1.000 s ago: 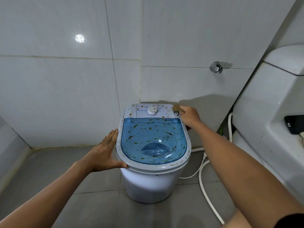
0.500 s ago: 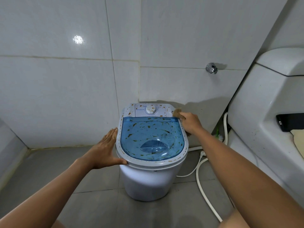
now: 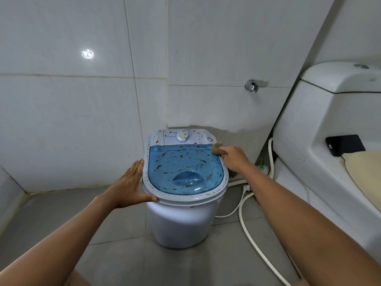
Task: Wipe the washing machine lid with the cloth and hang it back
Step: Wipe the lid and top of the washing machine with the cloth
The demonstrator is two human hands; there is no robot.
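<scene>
Head view, looking down at both my hands on a small washing machine (image 3: 181, 219) that stands on the grey floor (image 3: 115, 263) against the tiled wall (image 3: 82, 110).

My right hand (image 3: 234, 158) is closed around a brown cloth (image 3: 216, 147); the fingers (image 3: 223, 150) are curled tight on it, and a bunched end of the cloth sticks out ahead of them. That end presses on the far right corner of the blue see-through lid (image 3: 185, 168), right where the lid meets the white control panel. Just ahead of those fingers on the panel is a small round button (image 3: 210, 139), and further to their left a white dial (image 3: 182, 135).

My left hand (image 3: 132, 182) lies flat and open against the left edge of the machine's top, holding nothing. Its fingers (image 3: 137, 166) are stretched out straight along the rim, and the thumb rests on the near rim.

Between my two hands the lid is shut and flecked all over with brown and orange smears, and so is the white rim around it.

To the right of my right hand a white hose (image 3: 253, 240) trails across the floor. Further right stands a white toilet (image 3: 329, 151) with a black phone (image 3: 345, 145) lying on it. On the wall above my right hand is a metal tap fitting (image 3: 251, 85).
</scene>
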